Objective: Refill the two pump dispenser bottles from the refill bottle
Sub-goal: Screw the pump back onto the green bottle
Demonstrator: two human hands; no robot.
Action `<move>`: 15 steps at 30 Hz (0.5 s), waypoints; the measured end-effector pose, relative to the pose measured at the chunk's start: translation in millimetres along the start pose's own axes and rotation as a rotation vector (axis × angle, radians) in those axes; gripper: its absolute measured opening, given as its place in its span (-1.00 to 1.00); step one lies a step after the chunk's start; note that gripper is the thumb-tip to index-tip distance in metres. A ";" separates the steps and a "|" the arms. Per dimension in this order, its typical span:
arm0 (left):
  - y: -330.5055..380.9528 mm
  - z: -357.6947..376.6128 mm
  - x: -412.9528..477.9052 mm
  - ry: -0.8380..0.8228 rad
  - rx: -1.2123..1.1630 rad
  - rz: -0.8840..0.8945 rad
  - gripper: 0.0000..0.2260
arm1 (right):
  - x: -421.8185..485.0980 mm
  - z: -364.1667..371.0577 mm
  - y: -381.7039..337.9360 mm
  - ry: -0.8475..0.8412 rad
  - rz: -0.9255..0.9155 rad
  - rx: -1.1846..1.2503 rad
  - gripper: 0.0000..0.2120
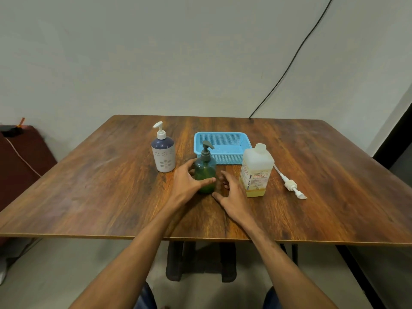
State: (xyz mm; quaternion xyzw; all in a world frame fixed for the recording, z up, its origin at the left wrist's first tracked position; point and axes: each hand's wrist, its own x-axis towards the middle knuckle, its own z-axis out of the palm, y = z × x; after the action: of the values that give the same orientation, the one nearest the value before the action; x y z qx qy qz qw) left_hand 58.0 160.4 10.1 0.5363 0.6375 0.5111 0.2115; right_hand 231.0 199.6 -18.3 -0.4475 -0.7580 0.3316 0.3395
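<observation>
A green pump bottle (205, 170) with a dark pump head stands upright mid-table. My left hand (188, 181) wraps around its left side, thumb across the front. My right hand (230, 192) hovers just right of it, fingers spread, holding nothing. A blue-and-white pump bottle (163, 152) with a white pump stands to the left. The square white refill bottle (256, 170), capless and with yellowish liquid low inside, stands to the right. Its detached white pump (291, 185) lies on the table beside it.
A light blue plastic basket (223, 150) sits behind the green bottle on the wooden table (100, 186). A black cable (294, 56) runs down the wall to the table's far edge. A dark red seat (20, 157) stands at the left.
</observation>
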 end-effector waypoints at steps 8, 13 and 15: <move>15.3 -19.1 33.2 -0.005 -0.038 0.043 -0.22 | 2.1 -0.1 -1.1 0.009 -0.054 -0.040 -0.33; 27.5 -20.1 57.3 0.035 -0.014 0.076 -0.26 | 3.4 1.0 -2.0 0.022 -0.053 -0.038 -0.35; 33.0 -18.9 67.7 0.046 -0.017 0.078 -0.29 | 3.9 2.1 -1.9 0.031 -0.058 -0.037 -0.36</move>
State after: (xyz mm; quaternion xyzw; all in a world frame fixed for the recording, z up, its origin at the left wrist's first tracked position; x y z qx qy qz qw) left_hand 35.3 210.1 65.3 0.5471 0.6165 0.5364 0.1813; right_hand 227.0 202.1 -17.1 -0.4364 -0.7714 0.3007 0.3523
